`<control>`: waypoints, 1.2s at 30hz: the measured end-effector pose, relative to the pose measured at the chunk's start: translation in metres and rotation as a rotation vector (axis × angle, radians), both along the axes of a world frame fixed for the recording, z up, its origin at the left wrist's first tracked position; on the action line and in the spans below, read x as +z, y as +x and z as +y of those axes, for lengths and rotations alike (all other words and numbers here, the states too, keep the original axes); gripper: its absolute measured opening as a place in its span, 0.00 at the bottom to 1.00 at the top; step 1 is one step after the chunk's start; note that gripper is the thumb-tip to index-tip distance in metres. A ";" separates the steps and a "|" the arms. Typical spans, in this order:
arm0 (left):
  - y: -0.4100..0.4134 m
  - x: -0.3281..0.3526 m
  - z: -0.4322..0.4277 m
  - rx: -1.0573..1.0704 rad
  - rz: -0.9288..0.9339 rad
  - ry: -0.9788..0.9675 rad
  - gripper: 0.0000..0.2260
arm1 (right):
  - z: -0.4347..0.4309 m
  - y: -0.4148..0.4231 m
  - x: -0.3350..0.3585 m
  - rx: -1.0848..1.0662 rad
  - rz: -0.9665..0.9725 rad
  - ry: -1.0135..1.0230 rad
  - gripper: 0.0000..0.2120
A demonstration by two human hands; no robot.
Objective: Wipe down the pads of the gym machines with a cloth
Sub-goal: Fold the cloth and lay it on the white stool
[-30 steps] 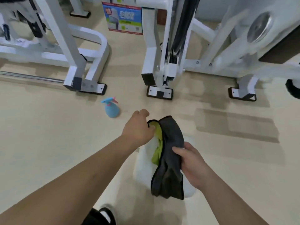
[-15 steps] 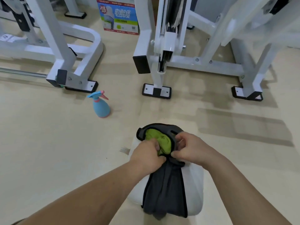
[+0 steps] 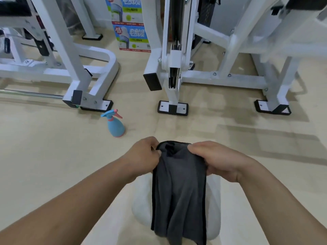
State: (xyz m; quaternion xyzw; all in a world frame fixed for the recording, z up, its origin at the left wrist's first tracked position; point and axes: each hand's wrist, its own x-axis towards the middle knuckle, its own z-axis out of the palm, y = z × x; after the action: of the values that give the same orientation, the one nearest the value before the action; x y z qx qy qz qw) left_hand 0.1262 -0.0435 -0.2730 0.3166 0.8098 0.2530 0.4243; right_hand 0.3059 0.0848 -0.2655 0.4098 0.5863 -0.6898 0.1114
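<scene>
A dark grey cloth (image 3: 178,188) hangs in front of me, draped down over a white rounded object (image 3: 141,207) on the floor. My left hand (image 3: 143,156) pinches the cloth's upper left edge. My right hand (image 3: 215,160) grips its upper right edge. The cloth's top is bunched between both hands, and its green inner side is hidden. White gym machine frames (image 3: 175,68) stand ahead; no pad is clearly in view.
A blue spray bottle (image 3: 115,125) with a pink trigger stands on the beige floor to the left. Machine feet (image 3: 172,107) and a chrome bar (image 3: 30,94) sit ahead. A printed cardboard box (image 3: 131,36) stands at the back.
Both hands came together at the cloth's top and spread it out; the green part is now folded out of sight. The view moved closer to the machines.
</scene>
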 end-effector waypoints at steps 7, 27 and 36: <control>-0.040 0.055 -0.003 0.265 0.195 0.232 0.09 | 0.020 -0.002 0.034 -0.711 0.221 0.099 0.14; -0.060 0.065 0.013 0.072 0.816 0.564 0.07 | 0.035 0.009 0.049 -0.596 0.210 1.259 0.07; -0.062 0.071 0.002 -0.109 0.428 0.569 0.19 | 0.028 0.017 0.061 -0.429 0.543 0.665 0.19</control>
State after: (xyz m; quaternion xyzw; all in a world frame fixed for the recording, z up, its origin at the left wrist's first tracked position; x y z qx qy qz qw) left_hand 0.0646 -0.0418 -0.2024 0.5106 0.7593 0.3733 0.1527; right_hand 0.3232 0.1130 -0.2046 0.3397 0.6854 -0.5545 -0.3278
